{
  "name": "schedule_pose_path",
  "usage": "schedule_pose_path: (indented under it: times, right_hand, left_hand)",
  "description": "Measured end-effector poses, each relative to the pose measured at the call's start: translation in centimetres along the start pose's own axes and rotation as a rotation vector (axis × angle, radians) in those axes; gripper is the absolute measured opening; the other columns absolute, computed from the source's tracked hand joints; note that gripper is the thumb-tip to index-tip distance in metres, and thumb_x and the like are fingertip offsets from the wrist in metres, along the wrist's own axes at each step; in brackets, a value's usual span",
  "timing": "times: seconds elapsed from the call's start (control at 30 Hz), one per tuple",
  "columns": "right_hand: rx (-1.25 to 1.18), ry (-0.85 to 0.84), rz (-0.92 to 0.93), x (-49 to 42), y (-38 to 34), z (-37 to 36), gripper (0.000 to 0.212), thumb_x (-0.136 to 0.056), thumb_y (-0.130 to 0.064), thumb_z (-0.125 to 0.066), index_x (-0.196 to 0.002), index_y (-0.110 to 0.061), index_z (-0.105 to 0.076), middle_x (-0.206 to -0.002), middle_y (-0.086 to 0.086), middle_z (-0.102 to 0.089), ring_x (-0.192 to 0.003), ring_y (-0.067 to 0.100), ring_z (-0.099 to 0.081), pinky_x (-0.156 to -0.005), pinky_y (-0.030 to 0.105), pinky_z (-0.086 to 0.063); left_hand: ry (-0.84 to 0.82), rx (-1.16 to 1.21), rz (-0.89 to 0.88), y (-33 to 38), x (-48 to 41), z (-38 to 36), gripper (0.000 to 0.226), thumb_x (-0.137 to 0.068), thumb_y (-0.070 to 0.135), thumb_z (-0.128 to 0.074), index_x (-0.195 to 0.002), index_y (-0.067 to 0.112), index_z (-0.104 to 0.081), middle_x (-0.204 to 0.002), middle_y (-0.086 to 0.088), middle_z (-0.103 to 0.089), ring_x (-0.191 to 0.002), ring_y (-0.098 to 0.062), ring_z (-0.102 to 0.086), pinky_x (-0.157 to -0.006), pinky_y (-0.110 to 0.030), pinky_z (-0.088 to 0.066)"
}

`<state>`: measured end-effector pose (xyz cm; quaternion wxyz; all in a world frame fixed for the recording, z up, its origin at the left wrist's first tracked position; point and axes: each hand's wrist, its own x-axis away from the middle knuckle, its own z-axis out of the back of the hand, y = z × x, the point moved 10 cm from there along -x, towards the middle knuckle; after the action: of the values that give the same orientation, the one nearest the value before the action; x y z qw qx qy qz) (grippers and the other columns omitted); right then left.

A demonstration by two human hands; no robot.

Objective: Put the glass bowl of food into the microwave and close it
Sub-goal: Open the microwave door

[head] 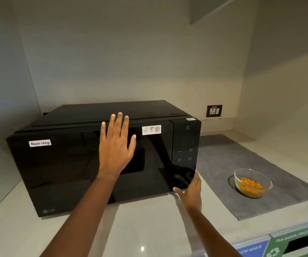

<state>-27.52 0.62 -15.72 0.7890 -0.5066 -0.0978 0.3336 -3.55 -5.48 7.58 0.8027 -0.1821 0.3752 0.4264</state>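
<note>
A black microwave (56, 164) with a "Non-Veg" label stands on the pale counter, its door shut. My left hand (115, 145) lies flat against the upper middle of the door, fingers spread, holding nothing. My right hand (191, 191) is at the microwave's lower right corner, fingers apart, touching the bottom of the control panel. The glass bowl (252, 182) with orange food sits to the right on a grey mat (223, 164), apart from both hands.
A wall socket (213, 110) is behind the microwave on the right. Labelled waste bins (279, 243) sit at the counter's lower right edge. Walls close in on the left and at the back.
</note>
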Motion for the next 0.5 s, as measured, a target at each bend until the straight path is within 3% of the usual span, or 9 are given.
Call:
schedule_pose_path:
  times: [0.17, 0.3, 0.5]
  right_hand:
    - [-0.120, -0.028, -0.015, -0.1, 1.0, -1.1, 0.098, -0.077, -0.022, -0.075, -0.147, -0.017, -0.008, -0.157, 0.008, -0.019, -0.142, 0.033, -0.026, -0.111, 0.046, -0.033]
    - [-0.187, 0.001, 0.023, -0.1, 1.1, -1.2, 0.093, -0.078, -0.023, -0.073, -0.148, -0.016, -0.011, -0.157, 0.008, -0.020, -0.142, 0.034, -0.026, -0.110, 0.048, -0.034]
    - [-0.253, 0.041, -0.026, -0.6, 1.4, -1.1, 0.087, -0.073, -0.006, -0.078, -0.141, -0.017, -0.025, -0.146, 0.008, -0.037, -0.133, 0.032, -0.040, -0.105, 0.045, -0.041]
  left_hand:
    - [-0.051, 0.018, 0.034, -0.7, -0.5, -1.5, 0.053, -0.095, 0.035, -0.038, -0.138, 0.005, -0.044, -0.145, -0.018, -0.045, -0.141, -0.031, -0.031, -0.118, -0.048, -0.018]
    - [0.009, 0.020, 0.036, -0.7, -0.4, -1.2, 0.051, -0.091, 0.033, -0.039, -0.128, 0.002, -0.055, -0.133, -0.020, -0.057, -0.133, -0.034, -0.045, -0.114, -0.049, -0.027]
    - [0.104, 0.045, 0.047, -0.3, -0.3, -0.6, 0.050, -0.089, 0.032, -0.036, -0.116, 0.000, -0.063, -0.118, -0.022, -0.066, -0.115, -0.036, -0.060, -0.105, -0.051, -0.039]
